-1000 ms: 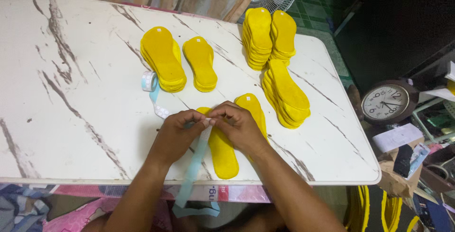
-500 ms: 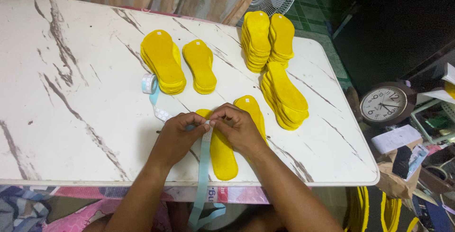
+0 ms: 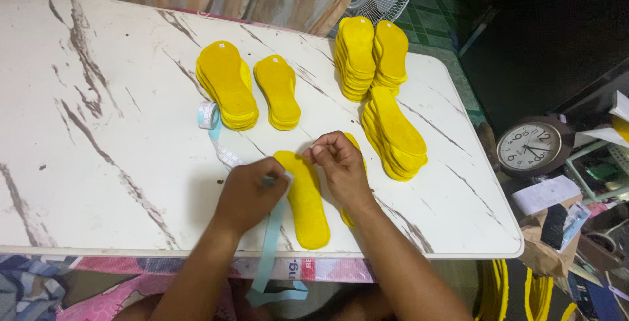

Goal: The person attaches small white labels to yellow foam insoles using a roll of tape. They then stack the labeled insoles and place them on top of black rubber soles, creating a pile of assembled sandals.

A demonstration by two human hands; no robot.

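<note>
The left hand [image 3: 252, 193], knuckles up, pinches a pale blue measuring tape [image 3: 270, 249] against the yellow insole [image 3: 306, 202] lying near the white marble-patterned table's [image 3: 98, 183] front edge, while the right hand [image 3: 339, 164] curls its fingertips pinched together above the insole's top.

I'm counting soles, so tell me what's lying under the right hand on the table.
Under the right hand lies a second yellow sole, beside the yellow sole in front. Only its tip and a lower edge sliver show; the hand and wrist cover the rest, so anything beneath stays hidden.
</note>
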